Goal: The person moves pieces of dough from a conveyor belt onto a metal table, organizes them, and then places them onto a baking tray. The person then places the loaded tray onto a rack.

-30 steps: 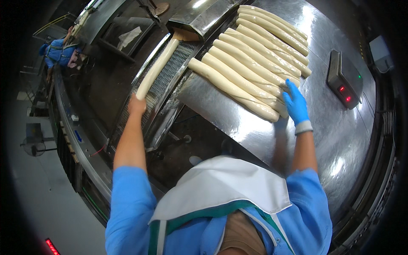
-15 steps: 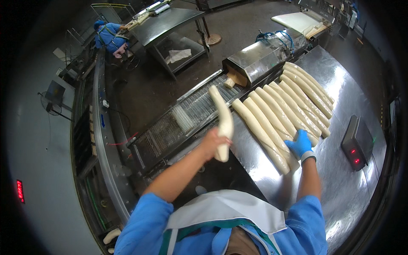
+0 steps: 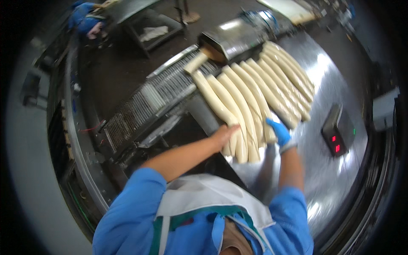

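Long, smooth, cream-coloured dough rolls [image 3: 250, 91] lie side by side on the steel table [image 3: 333, 85]. My bare left hand [image 3: 226, 137] grips the near part of the leftmost dough roll [image 3: 214, 100], which rests against its neighbours. In a blue glove, my right hand [image 3: 279, 132] has thumb and fingers apart. It touches the near end of a roll in the left group, beside a gap that parts it from the right group. Another piece of dough [image 3: 196, 63] protrudes from the metal housing [image 3: 240, 34] onto the mesh conveyor [image 3: 170, 91].
A device with a red lit display [image 3: 335, 138] stands on the table to the right of the rolls. The conveyor's side rail borders the table on the left. Farther back are a steel workbench [image 3: 131, 10] and a person in blue [image 3: 85, 19].
My left hand has laid the roll it carried down at the left of the row. The left rolls have shifted left, opening a gap. More dough has emerged from the housing.
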A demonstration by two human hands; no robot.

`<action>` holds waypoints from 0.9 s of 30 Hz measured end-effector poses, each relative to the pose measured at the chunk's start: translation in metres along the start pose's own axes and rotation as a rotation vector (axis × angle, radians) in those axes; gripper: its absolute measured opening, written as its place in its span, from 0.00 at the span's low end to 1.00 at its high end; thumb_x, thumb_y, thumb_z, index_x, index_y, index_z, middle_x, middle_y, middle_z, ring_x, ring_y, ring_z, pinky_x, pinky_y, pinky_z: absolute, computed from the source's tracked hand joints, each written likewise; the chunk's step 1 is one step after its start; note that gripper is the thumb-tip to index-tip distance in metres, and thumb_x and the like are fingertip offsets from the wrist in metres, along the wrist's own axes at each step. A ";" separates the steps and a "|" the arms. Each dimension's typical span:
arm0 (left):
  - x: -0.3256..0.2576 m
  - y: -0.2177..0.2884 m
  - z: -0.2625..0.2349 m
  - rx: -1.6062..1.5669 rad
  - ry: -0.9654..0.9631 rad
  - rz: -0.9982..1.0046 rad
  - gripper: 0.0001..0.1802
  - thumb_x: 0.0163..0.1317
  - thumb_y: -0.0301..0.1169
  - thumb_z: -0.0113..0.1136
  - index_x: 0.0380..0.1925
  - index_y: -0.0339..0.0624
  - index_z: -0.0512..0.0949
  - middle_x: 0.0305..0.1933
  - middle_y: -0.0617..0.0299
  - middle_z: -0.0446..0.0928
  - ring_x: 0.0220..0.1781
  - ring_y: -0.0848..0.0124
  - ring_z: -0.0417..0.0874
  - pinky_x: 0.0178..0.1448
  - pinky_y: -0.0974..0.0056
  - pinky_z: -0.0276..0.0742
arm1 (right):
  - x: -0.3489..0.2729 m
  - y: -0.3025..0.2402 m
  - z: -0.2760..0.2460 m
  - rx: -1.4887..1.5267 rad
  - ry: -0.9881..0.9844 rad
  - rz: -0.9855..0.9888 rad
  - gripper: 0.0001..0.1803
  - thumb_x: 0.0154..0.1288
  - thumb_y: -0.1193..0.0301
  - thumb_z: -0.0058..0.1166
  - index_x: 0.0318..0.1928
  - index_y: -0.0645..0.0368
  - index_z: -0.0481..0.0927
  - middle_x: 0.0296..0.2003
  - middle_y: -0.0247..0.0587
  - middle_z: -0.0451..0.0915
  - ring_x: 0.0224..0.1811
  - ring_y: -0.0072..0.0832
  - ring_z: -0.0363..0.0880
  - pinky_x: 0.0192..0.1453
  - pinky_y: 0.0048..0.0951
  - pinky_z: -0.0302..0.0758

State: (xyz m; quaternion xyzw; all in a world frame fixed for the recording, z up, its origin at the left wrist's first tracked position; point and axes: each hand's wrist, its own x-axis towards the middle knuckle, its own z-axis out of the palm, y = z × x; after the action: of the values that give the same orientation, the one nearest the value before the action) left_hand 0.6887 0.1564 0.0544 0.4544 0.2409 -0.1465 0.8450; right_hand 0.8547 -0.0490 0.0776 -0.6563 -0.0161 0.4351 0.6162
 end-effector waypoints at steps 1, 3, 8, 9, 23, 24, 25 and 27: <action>-0.006 0.011 0.010 0.111 0.069 0.125 0.24 0.62 0.41 0.54 0.52 0.33 0.71 0.47 0.49 0.77 0.47 0.61 0.80 0.53 0.58 0.75 | 0.003 0.002 0.002 -0.055 0.004 -0.037 0.22 0.62 0.61 0.52 0.49 0.65 0.75 0.44 0.42 0.78 0.46 0.28 0.76 0.51 0.27 0.72; 0.003 0.005 -0.002 0.053 -0.012 0.244 0.25 0.61 0.37 0.57 0.55 0.34 0.68 0.50 0.50 0.76 0.50 0.63 0.78 0.56 0.59 0.73 | -0.005 0.002 0.016 -0.114 -0.023 -0.143 0.20 0.63 0.64 0.51 0.48 0.66 0.76 0.44 0.42 0.78 0.45 0.27 0.76 0.51 0.30 0.73; -0.025 0.017 0.006 -0.472 -0.278 -0.062 0.33 0.59 0.43 0.53 0.61 0.38 0.61 0.59 0.49 0.69 0.59 0.57 0.72 0.65 0.53 0.63 | -0.028 0.006 0.057 0.400 -0.052 0.065 0.23 0.61 0.60 0.51 0.52 0.62 0.72 0.42 0.43 0.78 0.45 0.34 0.77 0.52 0.34 0.74; -0.018 0.007 0.000 -0.531 -0.324 -0.077 0.35 0.57 0.44 0.54 0.61 0.38 0.61 0.60 0.49 0.68 0.60 0.56 0.71 0.66 0.53 0.61 | -0.036 0.004 0.069 0.498 -0.099 0.077 0.26 0.59 0.57 0.52 0.53 0.61 0.71 0.44 0.44 0.77 0.47 0.35 0.76 0.53 0.36 0.73; -0.219 0.109 -0.124 -0.799 -0.280 0.640 0.33 0.56 0.47 0.51 0.59 0.41 0.63 0.57 0.51 0.70 0.59 0.57 0.71 0.66 0.52 0.62 | -0.033 -0.131 0.314 0.113 -0.356 -0.307 0.16 0.60 0.63 0.52 0.47 0.56 0.75 0.42 0.38 0.77 0.46 0.30 0.75 0.51 0.31 0.72; -0.253 0.114 -0.132 -0.800 -0.206 0.702 0.32 0.56 0.46 0.52 0.57 0.40 0.65 0.55 0.51 0.71 0.57 0.58 0.73 0.64 0.53 0.64 | -0.025 -0.133 0.341 0.044 -0.429 -0.419 0.16 0.60 0.63 0.52 0.46 0.56 0.76 0.42 0.38 0.77 0.45 0.28 0.75 0.51 0.30 0.72; -0.292 0.118 -0.139 -0.800 -0.132 0.757 0.30 0.56 0.44 0.53 0.56 0.38 0.66 0.53 0.52 0.73 0.55 0.60 0.74 0.63 0.55 0.67 | -0.020 -0.135 0.370 -0.020 -0.497 -0.530 0.15 0.61 0.63 0.51 0.45 0.57 0.76 0.41 0.38 0.77 0.44 0.26 0.75 0.51 0.28 0.72; -0.375 0.114 -0.156 -0.776 0.078 0.905 0.29 0.57 0.41 0.53 0.55 0.37 0.66 0.51 0.52 0.73 0.55 0.61 0.74 0.62 0.56 0.68 | -0.059 -0.146 0.463 0.054 -0.677 -0.401 0.16 0.61 0.62 0.51 0.45 0.57 0.77 0.42 0.38 0.77 0.46 0.27 0.74 0.53 0.30 0.71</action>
State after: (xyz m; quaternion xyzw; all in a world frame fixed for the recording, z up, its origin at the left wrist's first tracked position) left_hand 0.3837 0.3601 0.2623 0.1749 0.0899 0.3437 0.9183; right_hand 0.6195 0.3206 0.2942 -0.4431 -0.3350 0.4981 0.6658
